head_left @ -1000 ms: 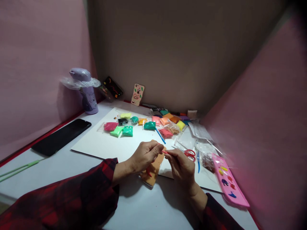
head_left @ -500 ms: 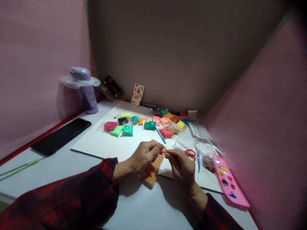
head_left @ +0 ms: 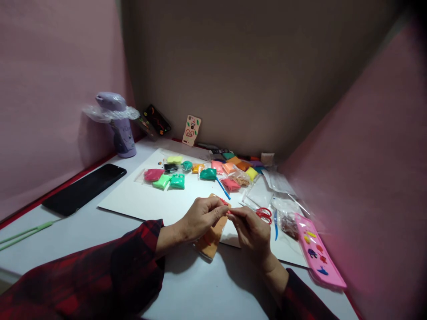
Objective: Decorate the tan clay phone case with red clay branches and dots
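A small bit of red clay (head_left: 228,212) shows between my fingertips. My left hand (head_left: 203,218) is closed, thumb against forefinger, at its left end. Pinching from the other side is my right hand (head_left: 252,231), also closed. Beneath both hands lies a phone case covered in tan clay (head_left: 207,250), partly hidden by my left hand. A bumpy red clay strip (head_left: 224,202) sits near the case's far end, and a red curved shape is on its near part. Red-handled scissors (head_left: 264,215) and a blue modelling tool (head_left: 276,226) rest right of my right hand.
Several coloured clay packets (head_left: 177,181) lie across the white board (head_left: 133,202). A black phone (head_left: 85,189) and a purple bottle (head_left: 124,138) stand left. On the right is a pink tray (head_left: 322,255). Decorated cases (head_left: 191,130) lean at the back wall.
The red clay between my fingertips shows shorter, as my fingertips have drawn closer together. The bumpy red strip at the case's far end is more visible now.
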{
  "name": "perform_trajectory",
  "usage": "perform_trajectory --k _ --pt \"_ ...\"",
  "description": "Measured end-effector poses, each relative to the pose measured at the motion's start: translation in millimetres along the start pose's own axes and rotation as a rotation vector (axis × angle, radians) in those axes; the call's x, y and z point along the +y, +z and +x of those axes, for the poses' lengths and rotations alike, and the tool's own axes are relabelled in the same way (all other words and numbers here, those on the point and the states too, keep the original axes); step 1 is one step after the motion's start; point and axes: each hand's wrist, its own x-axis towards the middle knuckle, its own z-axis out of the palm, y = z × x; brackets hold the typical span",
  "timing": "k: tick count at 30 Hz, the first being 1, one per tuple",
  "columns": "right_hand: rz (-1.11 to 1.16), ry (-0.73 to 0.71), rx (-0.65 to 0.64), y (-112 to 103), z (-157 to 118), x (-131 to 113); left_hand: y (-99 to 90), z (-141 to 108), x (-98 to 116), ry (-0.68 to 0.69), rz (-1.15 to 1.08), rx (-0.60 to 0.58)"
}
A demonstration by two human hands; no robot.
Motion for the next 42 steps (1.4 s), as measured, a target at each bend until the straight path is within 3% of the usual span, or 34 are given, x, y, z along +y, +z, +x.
perform_trajectory --k 42 --pt "0.013 0.012 -0.024 0.7 -3.4 3.4 0.5 0.5 -1.2 -0.073 -0.14 -0.025"
